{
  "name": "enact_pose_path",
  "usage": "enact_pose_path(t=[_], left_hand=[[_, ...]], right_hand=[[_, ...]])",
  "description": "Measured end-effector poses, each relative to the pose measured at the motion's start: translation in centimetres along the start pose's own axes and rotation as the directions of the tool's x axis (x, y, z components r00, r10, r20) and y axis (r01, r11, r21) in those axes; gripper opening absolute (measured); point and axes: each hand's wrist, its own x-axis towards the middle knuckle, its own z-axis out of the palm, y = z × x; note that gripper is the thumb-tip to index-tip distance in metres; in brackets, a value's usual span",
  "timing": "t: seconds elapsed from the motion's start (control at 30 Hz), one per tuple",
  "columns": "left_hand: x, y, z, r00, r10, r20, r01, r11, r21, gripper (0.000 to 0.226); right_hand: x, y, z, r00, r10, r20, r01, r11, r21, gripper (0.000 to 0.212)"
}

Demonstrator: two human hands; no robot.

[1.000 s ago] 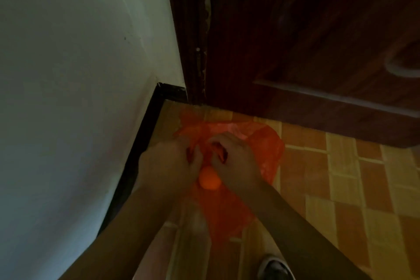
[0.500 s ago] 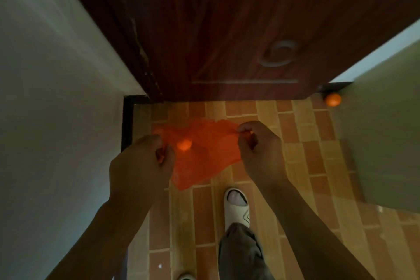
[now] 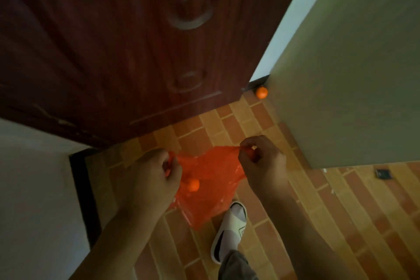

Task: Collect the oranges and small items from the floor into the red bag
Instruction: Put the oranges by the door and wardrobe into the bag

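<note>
1. Left hand (image 3: 154,177) pinches one edge of the red bag (image 3: 211,186), fingers curled tight on the plastic.
2. Right hand (image 3: 261,163) pinches the opposite edge, and the bag's mouth is stretched between the two hands, above the tiled floor (image 3: 341,211).
3. One orange (image 3: 192,185) shows through the thin plastic, just beside the left hand.
4. Another orange (image 3: 261,92) sits on the floor in the far corner, between the dark wooden door (image 3: 113,52) and the wall (image 3: 352,75).
5. A small dark item (image 3: 383,174) lies on the floor at right, near the wall's base.
6. A white slipper (image 3: 231,232) stands below the bag.
</note>
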Motion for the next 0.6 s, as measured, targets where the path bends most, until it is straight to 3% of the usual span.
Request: enact_pose_path(t=[0.17,0.4,0.6], left_hand=[[3.2,5.7,4.8,0.992,0.076,0.103,-0.070,0.996,-0.055,0.035],[8.3,12.8,10.4,0.975,0.112,0.192,-0.118,0.993,0.020,0.034],[12.6,17.4,14.2,0.959,0.136,0.250,-0.147,0.989,0.024,0.037]], right_hand=[[2.4,4.3,-5.3,0.987,0.109,-0.118,-0.112,0.994,-0.018,0.026],[5.6,11.0,-10.5,0.939,0.268,-0.217,-0.270,0.963,0.018,0.030],[8.2,14.1,-13.2,0.916,0.282,-0.284,-0.301,0.953,-0.027,0.029]])
